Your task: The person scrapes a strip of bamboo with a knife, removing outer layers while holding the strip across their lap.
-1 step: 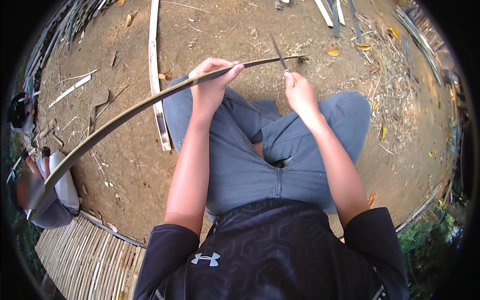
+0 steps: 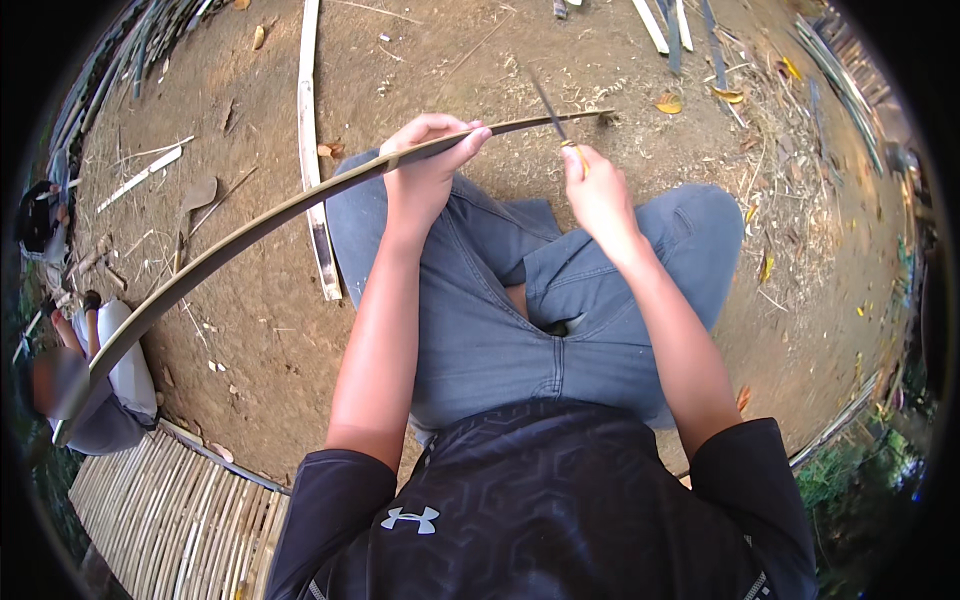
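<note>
A long, thin brown strip, apparently bamboo (image 2: 300, 203), curves from the far lower left across my lap to a tip beyond my right hand. Near its right part my left hand (image 2: 425, 165) grips it, thumb on top and fingers beneath. My right hand (image 2: 602, 195) is closed round the handle of a slim knife (image 2: 547, 105). The dark blade points up and left and crosses the strip close to its far tip. Whether the edge bites into it, I cannot tell. Both hands are above my crossed legs in grey trousers (image 2: 480, 340).
A pale split strip (image 2: 308, 90) lies on the dirt ground left of my knee, with a flat spoon-shaped piece (image 2: 198, 195) farther left. Another person (image 2: 100, 400) sits at the lower left, near a slatted bamboo platform (image 2: 180, 510). Shavings and more strips (image 2: 672, 30) lie ahead.
My right hand has shifted slightly left with the knife, and the blade leans farther left over the strip. My left hand and the strip have barely moved.
</note>
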Action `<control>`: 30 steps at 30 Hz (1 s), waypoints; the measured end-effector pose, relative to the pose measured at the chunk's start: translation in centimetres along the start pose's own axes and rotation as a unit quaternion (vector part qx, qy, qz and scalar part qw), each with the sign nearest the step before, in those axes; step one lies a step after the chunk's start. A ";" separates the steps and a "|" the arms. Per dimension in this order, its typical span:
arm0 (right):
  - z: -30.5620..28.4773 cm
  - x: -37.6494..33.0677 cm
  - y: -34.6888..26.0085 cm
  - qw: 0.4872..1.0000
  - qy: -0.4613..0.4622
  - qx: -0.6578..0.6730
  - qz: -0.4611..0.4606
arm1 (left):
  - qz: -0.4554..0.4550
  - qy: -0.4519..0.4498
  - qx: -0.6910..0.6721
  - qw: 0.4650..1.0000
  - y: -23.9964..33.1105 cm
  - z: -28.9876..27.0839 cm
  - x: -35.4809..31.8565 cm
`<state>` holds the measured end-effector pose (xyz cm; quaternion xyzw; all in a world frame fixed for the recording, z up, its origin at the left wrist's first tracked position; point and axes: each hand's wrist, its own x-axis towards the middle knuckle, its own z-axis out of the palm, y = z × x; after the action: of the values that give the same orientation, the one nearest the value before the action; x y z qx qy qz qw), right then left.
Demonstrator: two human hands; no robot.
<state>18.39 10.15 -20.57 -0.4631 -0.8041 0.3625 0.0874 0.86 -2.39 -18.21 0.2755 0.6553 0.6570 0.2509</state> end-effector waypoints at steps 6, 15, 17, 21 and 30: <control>0.5 1.7 1.5 0.998 0.025 -0.049 0.031 | -0.007 0.013 -0.011 1.000 -1.5 -0.5 0.5; 0.7 1.8 2.4 0.998 0.019 -0.046 0.032 | -0.041 0.061 -0.024 0.997 -1.8 -0.3 1.1; -0.2 -0.6 -0.8 1.000 -0.012 -0.022 0.001 | -0.028 0.052 -0.020 0.998 -1.9 -0.4 0.7; 0.6 2.9 4.4 0.995 0.013 -0.040 0.090 | -0.054 0.060 0.002 0.997 -1.7 -0.5 1.2; 0.8 4.7 4.7 0.994 0.021 -0.034 0.104 | -0.091 0.070 -0.013 0.993 -1.7 -0.2 1.2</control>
<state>18.62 15.03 -25.19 -0.5542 -0.7615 0.3323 0.0508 -0.22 -1.70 -19.86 0.1651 0.6850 0.6576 0.2664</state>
